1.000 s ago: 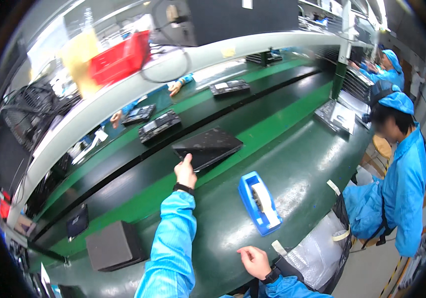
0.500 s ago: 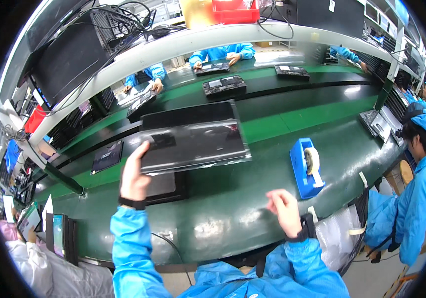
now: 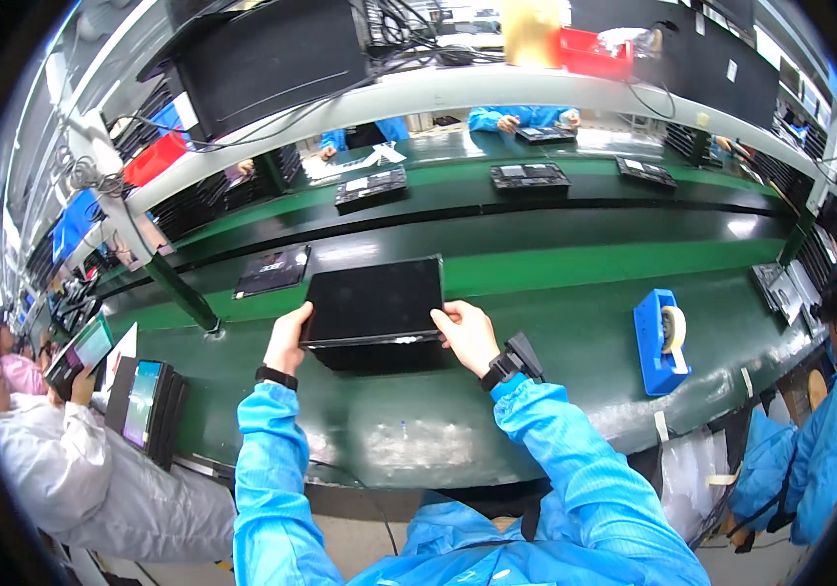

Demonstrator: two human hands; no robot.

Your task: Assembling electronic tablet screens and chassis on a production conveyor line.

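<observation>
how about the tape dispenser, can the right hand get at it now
Probably yes, after letting go: the right hand holds the black panel, but nothing stands between it and the tape dispenser.

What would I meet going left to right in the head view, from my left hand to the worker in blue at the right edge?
Your left hand, black panel, your right hand, blue tape dispenser, worker in blue.
</observation>
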